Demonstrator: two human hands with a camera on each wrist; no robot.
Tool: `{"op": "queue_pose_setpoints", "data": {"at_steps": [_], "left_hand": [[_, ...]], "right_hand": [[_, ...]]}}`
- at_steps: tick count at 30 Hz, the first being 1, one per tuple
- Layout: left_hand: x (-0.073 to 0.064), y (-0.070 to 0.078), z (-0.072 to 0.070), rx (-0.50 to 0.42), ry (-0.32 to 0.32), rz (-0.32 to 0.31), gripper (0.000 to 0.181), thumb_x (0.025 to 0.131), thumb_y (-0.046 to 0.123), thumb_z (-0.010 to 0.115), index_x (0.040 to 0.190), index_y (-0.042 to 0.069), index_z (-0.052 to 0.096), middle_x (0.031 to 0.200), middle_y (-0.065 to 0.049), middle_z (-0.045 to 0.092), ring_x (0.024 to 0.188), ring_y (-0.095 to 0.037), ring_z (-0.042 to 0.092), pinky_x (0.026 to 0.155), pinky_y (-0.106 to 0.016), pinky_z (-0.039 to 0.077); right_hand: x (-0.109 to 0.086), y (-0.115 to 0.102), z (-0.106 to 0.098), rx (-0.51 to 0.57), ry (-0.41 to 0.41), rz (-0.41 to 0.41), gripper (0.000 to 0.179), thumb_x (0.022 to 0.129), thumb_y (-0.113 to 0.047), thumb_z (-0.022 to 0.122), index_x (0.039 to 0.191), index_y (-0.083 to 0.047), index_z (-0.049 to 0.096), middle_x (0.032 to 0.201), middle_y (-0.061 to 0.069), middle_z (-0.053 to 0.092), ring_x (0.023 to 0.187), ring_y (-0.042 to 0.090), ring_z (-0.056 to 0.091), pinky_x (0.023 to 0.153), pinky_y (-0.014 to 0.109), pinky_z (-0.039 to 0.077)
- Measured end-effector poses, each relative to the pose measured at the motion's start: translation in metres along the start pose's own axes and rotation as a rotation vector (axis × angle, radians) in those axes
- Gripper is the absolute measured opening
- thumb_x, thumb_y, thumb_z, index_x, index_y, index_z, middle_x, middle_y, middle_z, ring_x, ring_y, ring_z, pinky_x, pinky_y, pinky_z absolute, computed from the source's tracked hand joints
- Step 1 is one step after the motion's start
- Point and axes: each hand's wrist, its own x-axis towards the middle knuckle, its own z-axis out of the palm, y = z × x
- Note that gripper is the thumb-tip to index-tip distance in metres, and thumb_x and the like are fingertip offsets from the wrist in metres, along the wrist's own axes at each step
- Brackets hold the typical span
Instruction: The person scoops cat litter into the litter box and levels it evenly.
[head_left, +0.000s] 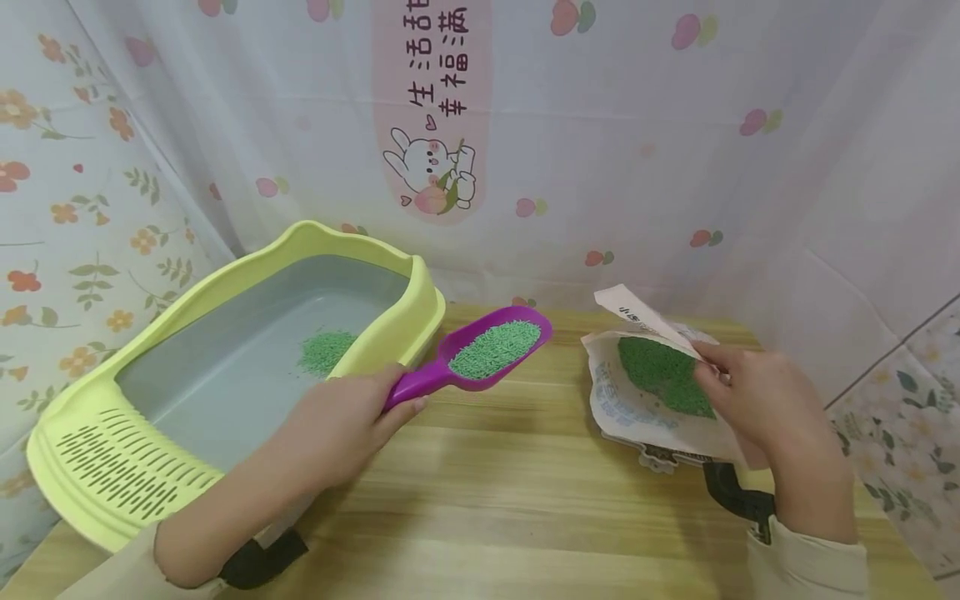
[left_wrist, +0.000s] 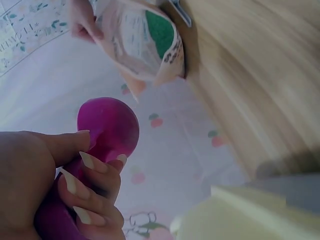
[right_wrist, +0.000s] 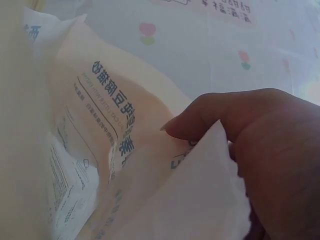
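My left hand (head_left: 348,421) grips the handle of a purple scoop (head_left: 423,382), heaped with green cat litter pellets (head_left: 497,348). The scoop hangs over the table just right of the litter box (head_left: 427,308). In the left wrist view my fingers (left_wrist: 92,192) curl round the handle and the thumb lies along it. My right hand (head_left: 772,408) pinches the edge of an opened litter bag (head_left: 622,412) at the right. More green pellets (head_left: 663,375) show inside that bag. The right wrist view shows the thumb against the printed bag wall (right_wrist: 135,100).
The litter box has a yellow-green rim with a slotted front step (head_left: 127,467) and a grey pan (head_left: 255,358). A small pile of green pellets (head_left: 327,352) lies in the pan. Beneath everything is a wooden table (head_left: 480,500); a printed curtain (head_left: 570,167) hangs behind.
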Motion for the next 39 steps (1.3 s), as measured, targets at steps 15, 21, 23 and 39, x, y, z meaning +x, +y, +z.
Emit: {"op": "queue_pose_setpoints", "data": {"at_steps": [15,21,23,39], "left_hand": [[-0.01,-0.057,-0.056,-0.026,0.001,-0.108,0.037,0.101,0.054,0.054,0.095,0.018,0.054,0.063,0.002,0.044,0.054,-0.014,0.04,0.051,-0.028,0.031],[-0.012,-0.087,-0.065,0.021,0.009,-0.144,0.039,0.102,0.053,0.051,0.092,0.015,0.054,0.062,0.001,0.043,0.053,-0.015,0.039,0.05,-0.028,0.029],[-0.013,-0.099,-0.068,0.01,0.0,-0.165,0.039,0.103,0.051,0.051,0.092,0.014,0.054,0.063,0.0,0.046,0.053,-0.015,0.04,0.049,-0.028,0.03],[-0.018,-0.17,-0.069,0.02,-0.124,-0.281,0.041,0.105,0.046,0.048,0.092,0.009,0.057,0.071,0.0,0.056,0.057,-0.017,0.045,0.05,-0.032,0.035]], "right_hand": [[0.002,0.0,0.001,0.025,-0.093,0.006,0.042,0.106,-0.026,0.047,0.137,-0.001,0.06,0.066,0.008,0.057,0.052,0.017,0.033,0.052,0.031,0.026],[0.003,0.0,0.0,0.035,-0.141,0.016,0.044,0.108,-0.027,0.046,0.14,0.001,0.056,0.059,0.002,0.042,0.051,0.017,0.032,0.053,0.031,0.026],[0.003,0.001,0.0,0.029,-0.143,0.011,0.043,0.108,-0.026,0.046,0.14,0.0,0.056,0.06,0.002,0.042,0.052,0.017,0.033,0.054,0.031,0.027],[0.005,0.001,0.002,0.021,-0.17,0.006,0.045,0.109,-0.027,0.041,0.143,0.001,0.053,0.06,0.002,0.039,0.053,0.017,0.032,0.052,0.031,0.026]]}}
